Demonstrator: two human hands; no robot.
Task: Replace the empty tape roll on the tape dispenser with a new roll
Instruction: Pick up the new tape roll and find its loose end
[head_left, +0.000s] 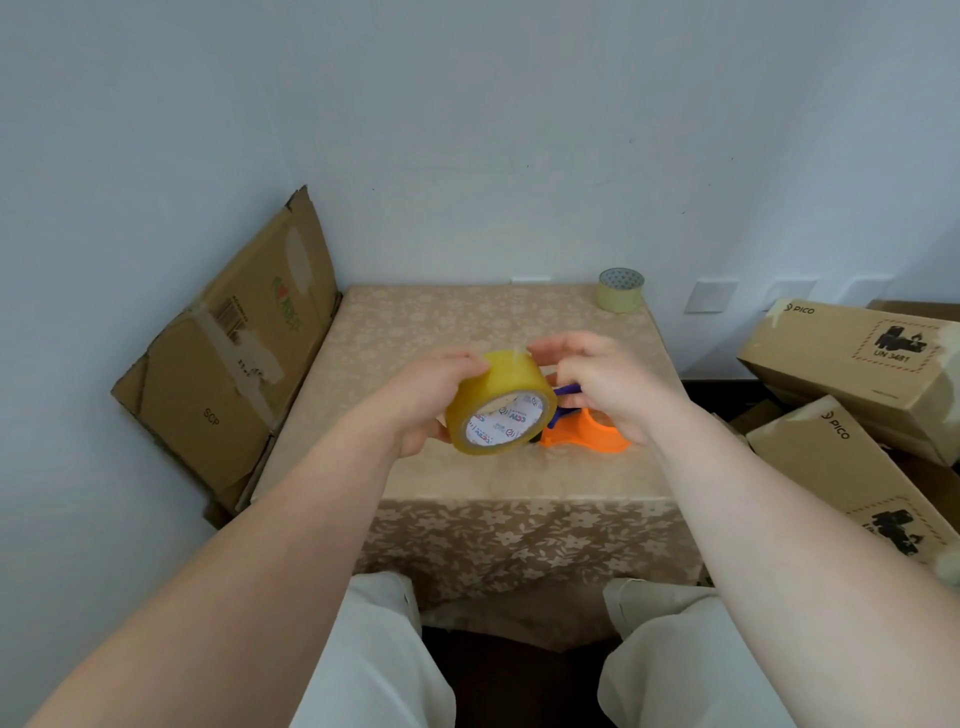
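Note:
A full yellow tape roll (493, 389) with a white printed core is gripped from its left side by my left hand (434, 400), held just above the table with its open core facing me. Behind and to its right lies the orange tape dispenser (587, 434) with a blue-purple part (566, 391). My right hand (608, 384) is over the dispenser, fingers spread near the top edge of the roll and the blue part. Whether it grips anything is hidden. A pale, nearly spent roll (621, 291) stands at the table's far right corner.
The small table (467, 483) has a beige flowered cloth. A flattened cardboard box (234, 358) leans against the wall on the left. Stacked cardboard boxes (852, 364) sit to the right of the table. My knees are under the near edge.

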